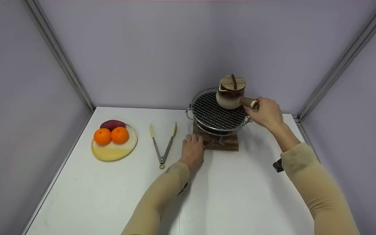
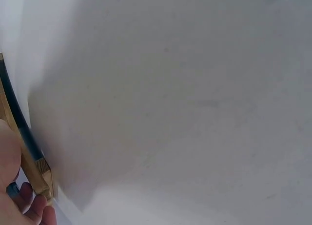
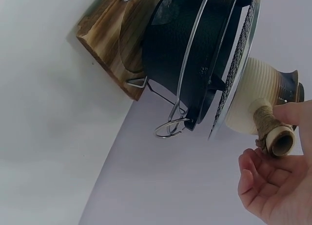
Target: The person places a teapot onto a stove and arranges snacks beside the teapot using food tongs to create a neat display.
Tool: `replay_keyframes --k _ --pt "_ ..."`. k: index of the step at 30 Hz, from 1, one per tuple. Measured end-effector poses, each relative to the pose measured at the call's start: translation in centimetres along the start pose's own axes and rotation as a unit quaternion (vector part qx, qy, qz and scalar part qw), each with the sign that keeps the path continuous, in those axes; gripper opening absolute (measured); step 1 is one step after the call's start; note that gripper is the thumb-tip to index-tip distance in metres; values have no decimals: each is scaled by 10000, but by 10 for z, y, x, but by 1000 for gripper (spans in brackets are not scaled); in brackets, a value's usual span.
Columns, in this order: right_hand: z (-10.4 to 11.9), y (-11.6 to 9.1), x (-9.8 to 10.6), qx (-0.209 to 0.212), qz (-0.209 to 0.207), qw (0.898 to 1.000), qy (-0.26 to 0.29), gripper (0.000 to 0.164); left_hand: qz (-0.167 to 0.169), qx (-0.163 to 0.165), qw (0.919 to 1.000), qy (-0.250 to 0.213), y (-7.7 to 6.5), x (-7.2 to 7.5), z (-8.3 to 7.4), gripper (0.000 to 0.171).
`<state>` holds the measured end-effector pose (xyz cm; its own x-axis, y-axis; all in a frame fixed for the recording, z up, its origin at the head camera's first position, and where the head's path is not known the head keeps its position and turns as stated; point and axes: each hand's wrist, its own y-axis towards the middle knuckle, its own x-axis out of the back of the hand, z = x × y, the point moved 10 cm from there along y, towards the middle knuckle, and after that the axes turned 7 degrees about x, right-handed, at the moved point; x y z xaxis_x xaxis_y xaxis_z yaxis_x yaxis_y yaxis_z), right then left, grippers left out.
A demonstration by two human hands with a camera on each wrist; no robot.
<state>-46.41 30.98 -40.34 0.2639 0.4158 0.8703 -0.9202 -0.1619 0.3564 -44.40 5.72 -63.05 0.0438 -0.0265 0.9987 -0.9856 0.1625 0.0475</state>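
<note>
A cream and brown side-handled teapot (image 1: 228, 100) with a wooden lid (image 1: 233, 82) stands on the wire grill rack (image 1: 207, 111) of a small round stove. My right hand (image 1: 266, 112) holds its twine-wrapped handle (image 3: 267, 123), thumb on one side and curled fingers near the other. The stove's black bowl (image 3: 190, 54) sits in a wire frame on a wooden board (image 1: 227, 146). At the board's left edge my left hand (image 1: 193, 151) grips the wood, its fingertips showing by the board's corner (image 2: 46, 181) in the left wrist view.
Left of the left hand lie opened tongs (image 1: 163, 160) on the white table (image 1: 86, 195). Farther left, a yellow and cream plate (image 1: 111, 155) bears two oranges (image 1: 111, 135) and a dark red sweet-potato-shaped item (image 1: 112, 124). Grey walls (image 1: 148, 52) enclose the table's back and sides.
</note>
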Motion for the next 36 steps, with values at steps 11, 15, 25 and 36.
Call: replay_keyframes --k 11,15,25,36 --pt "-6 -23 2 53 -44 9992 -384 60 -147 -44 9998 108 -1 2 1 52" --pt "-6 -33 0 88 -111 9990 -432 61 -175 -47 9997 162 -1 1 1 55" --pt "-6 -60 -8 343 -541 9966 -518 39 -116 -57 9999 -68 -3 4 4 54" --pt "-11 -81 -28 505 -767 9948 -447 28 -185 -247 9990 -325 -9 13 3 45"
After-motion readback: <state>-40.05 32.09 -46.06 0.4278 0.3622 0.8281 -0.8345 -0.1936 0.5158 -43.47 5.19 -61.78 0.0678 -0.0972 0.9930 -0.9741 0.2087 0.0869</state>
